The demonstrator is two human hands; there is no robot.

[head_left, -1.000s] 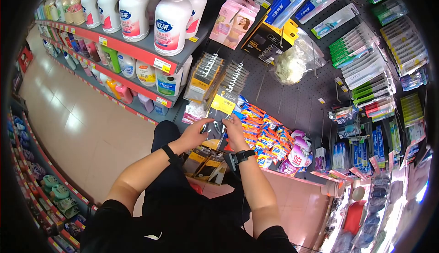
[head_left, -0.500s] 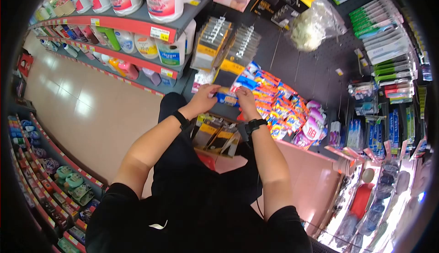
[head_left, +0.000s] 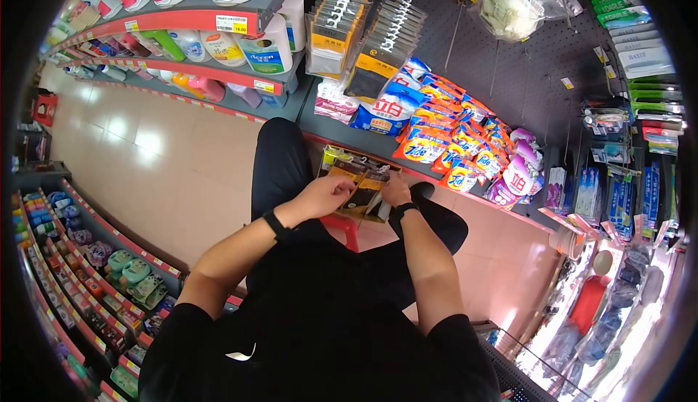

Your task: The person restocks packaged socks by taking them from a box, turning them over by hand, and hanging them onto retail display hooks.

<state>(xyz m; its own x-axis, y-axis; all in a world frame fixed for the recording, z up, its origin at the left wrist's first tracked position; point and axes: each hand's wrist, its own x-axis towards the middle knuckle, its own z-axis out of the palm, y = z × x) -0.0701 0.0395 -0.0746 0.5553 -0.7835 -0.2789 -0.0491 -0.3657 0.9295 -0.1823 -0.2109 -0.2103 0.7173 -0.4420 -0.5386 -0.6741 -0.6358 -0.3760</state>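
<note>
A cardboard box [head_left: 374, 217] of flat packets stands low in front of me, between my knees and below the shelf. The packets [head_left: 361, 195] in it are black and yellow, and some have hanger hooks at the top. My left hand [head_left: 329, 194] is over the left part of the box, its fingers loosely bent and apart from the thumb, with nothing seen in them. At the box's right end, my right hand [head_left: 396, 189] has its fingers closed at the top edge of a packet; its fingertips are partly hidden.
Blue-and-white detergent bags [head_left: 389, 111] and orange Tide bags [head_left: 425, 140] sit on the low shelf ahead. Black-and-yellow packets [head_left: 338, 35] hang on hooks above. Shelves of bottles [head_left: 265, 49] stand at left. A red stool part [head_left: 342, 229] shows beneath me.
Both hands have left the blue-and-white detergent bag on the shelf and come down to the box of packets. The view has shifted, and my right knee now shows farther out.
</note>
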